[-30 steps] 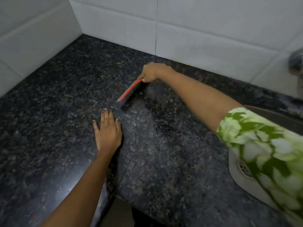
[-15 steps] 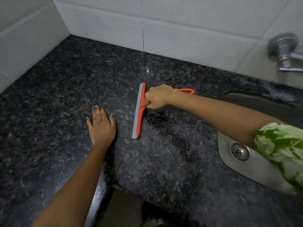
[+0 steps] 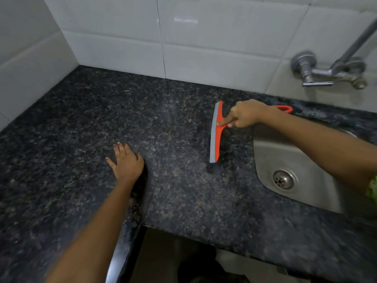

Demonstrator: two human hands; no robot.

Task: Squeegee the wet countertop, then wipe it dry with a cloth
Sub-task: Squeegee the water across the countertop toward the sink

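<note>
An orange squeegee (image 3: 216,133) with a grey rubber blade stands on the dark speckled granite countertop (image 3: 173,193), its blade running front to back just left of the sink. My right hand (image 3: 245,113) grips its handle, index finger pressed on the blade head; the handle's loop end (image 3: 285,108) sticks out behind my wrist. My left hand (image 3: 126,161) lies flat on the countertop, fingers spread, well left of the blade. No cloth is in view.
A steel sink (image 3: 302,160) with a round drain (image 3: 283,179) is sunk into the counter at the right. A metal tap (image 3: 326,70) is fixed to the white tiled wall (image 3: 204,37) above it. The counter's front edge (image 3: 183,229) steps inward below my left arm.
The squeegee has swept rightward across the counter from the back middle to the sink's left rim. My left hand stays flat in place. The view has shifted right, showing more sink and tap.
</note>
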